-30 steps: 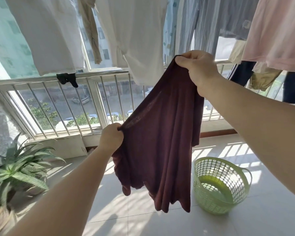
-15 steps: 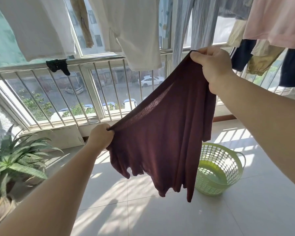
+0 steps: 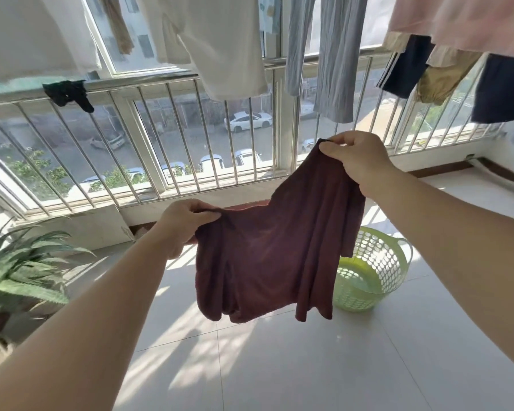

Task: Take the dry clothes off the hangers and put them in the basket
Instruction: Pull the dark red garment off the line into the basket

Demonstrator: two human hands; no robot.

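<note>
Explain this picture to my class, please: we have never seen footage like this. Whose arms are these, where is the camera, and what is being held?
No machine here: the arms belong to a person wearing a wide-angle camera on the head, so you look forward and down along both forearms. There is only this one view.

The left hand and the right hand each pinch the top edge of a maroon shirt with curled fingers, the right hand higher, so the shirt hangs spread between them above the tiled floor.

Partly behind the shirt, on the floor, stands a green basket; I can see no clothes in the part that shows.

Above, more clothes hang, among them a white garment and a pink one. A potted plant stands at the left, beside the barred window.
</note>
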